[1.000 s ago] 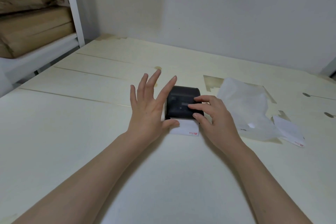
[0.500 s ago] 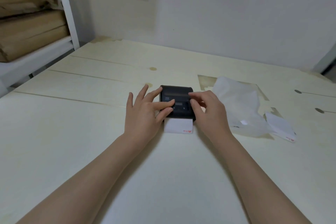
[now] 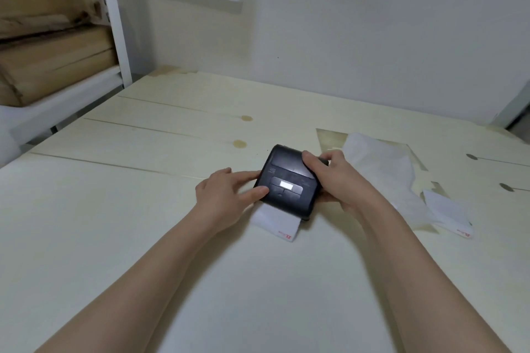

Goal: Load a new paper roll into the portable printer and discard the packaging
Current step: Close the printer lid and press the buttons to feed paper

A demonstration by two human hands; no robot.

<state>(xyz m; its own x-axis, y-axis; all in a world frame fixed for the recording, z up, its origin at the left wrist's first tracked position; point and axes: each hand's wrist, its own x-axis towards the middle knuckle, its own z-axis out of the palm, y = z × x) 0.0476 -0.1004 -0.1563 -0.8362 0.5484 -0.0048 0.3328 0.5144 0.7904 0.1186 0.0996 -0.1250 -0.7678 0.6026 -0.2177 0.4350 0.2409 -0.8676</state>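
A small black portable printer (image 3: 289, 180) lies closed on the pale table, its little display lit white. A strip of white paper (image 3: 275, 222) with a red mark sticks out of its near edge. My right hand (image 3: 338, 180) grips the printer's right side, thumb on the lid. My left hand (image 3: 226, 193) rests against the printer's left side, its thumb on the front panel by the display. Crumpled clear plastic packaging (image 3: 381, 175) lies just right of my right hand.
A torn piece of white paper (image 3: 447, 215) with a red mark lies right of the packaging. A white shelf post (image 3: 114, 23) and stacked brown cardboard (image 3: 51, 46) stand at the far left. The wall runs behind the table (image 3: 114, 223).
The printer has turned slightly clockwise. My right hand shifted from the front panel to gripping the right side. My left hand's fingers closed in from a spread pose onto the printer's left edge.
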